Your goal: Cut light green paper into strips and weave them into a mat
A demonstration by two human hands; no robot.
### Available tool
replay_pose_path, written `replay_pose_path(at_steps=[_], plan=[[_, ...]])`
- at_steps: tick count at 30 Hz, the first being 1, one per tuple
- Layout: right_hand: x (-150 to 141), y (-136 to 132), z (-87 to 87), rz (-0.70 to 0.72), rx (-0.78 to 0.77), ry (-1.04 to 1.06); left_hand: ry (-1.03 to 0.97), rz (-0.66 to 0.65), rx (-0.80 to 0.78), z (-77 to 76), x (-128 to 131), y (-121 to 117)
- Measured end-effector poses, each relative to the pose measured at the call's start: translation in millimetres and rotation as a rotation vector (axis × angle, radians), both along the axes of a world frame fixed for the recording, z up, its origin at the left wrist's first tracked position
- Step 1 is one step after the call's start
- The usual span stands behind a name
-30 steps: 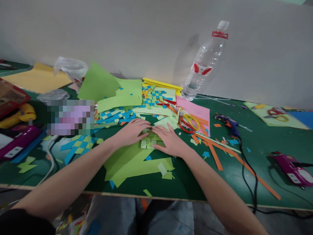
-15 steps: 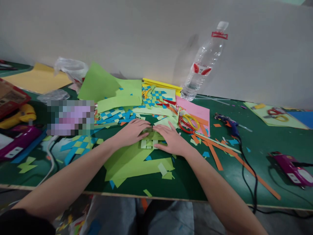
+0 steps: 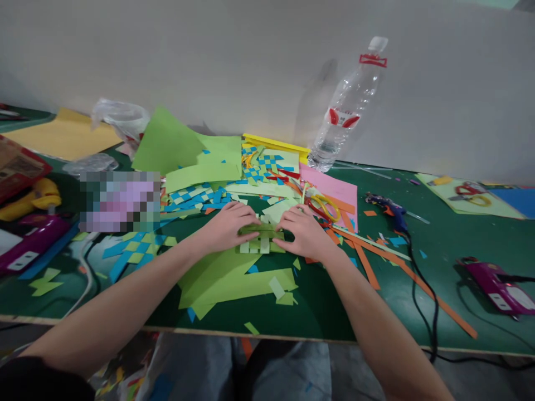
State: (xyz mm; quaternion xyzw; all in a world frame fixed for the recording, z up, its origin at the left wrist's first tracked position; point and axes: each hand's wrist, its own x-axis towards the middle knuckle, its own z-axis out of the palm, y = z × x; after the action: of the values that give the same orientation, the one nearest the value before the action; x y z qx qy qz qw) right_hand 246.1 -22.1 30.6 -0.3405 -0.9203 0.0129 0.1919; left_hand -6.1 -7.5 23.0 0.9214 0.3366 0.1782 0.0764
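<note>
1. One green table (image 3: 460, 267) carries all of our work, pushed against a pale wall, which is why the loose sheets at the back lean up against it.
2. Large light-green paper sheets (image 3: 184, 150) lie at the far side, and more green offcuts (image 3: 225, 281) sit under our wrists near the table's front edge, where trimming seems to have dropped them.
3. A clear plastic water bottle (image 3: 349, 111) stands tilted against the wall, well apart from our hands and likely parked out of the way.
4. Finished blue-and-green woven mats (image 3: 196, 197) rest just beyond our left hand, and another (image 3: 134, 250) lies to its left.
5. Our left hand (image 3: 228, 225) lies with fingers curled onto the left end of the small green woven paper piece (image 3: 259, 239), pressing it down; we judge this keeps the strips from sliding.
6. Our right hand (image 3: 307, 231) grips the right end of the same piece, fingers bent over its top edge. Whether thumb and finger pinch a single strip, we cannot tell.
7. That woven piece sits flat on the table between the two hands, at the middle of the table, on top of the green offcuts.
8. A glue gun (image 3: 390, 209) with its black cord lies to the right, near the orange strips (image 3: 368, 267).
9. Yellow-handled scissors (image 3: 324, 206) lie on pink paper (image 3: 334, 186) just beyond our right hand, within easy reach.
</note>
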Motion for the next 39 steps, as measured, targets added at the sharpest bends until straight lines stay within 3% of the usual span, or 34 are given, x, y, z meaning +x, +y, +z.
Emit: replay_pose_path(at_steps=[19, 28, 33, 39], plan=[[1, 2, -5.7, -0.002, -0.005, -0.058, 0.067, -0.070, -0.072, -3.0, 4, -2], [-1, 1, -1.5, -0.010, 0.117, -0.023, 0.002, 0.000, -0.186, 2.3, 5, -2], [-6, -1, 0.0, -0.102, 0.242, 0.038, -0.009, 0.005, -0.180, 2.6, 3, -2], [-15, -6, -6.8, -0.144, 0.164, 0.190, -0.140, 0.071, -0.123, 2.8, 2, -1]])
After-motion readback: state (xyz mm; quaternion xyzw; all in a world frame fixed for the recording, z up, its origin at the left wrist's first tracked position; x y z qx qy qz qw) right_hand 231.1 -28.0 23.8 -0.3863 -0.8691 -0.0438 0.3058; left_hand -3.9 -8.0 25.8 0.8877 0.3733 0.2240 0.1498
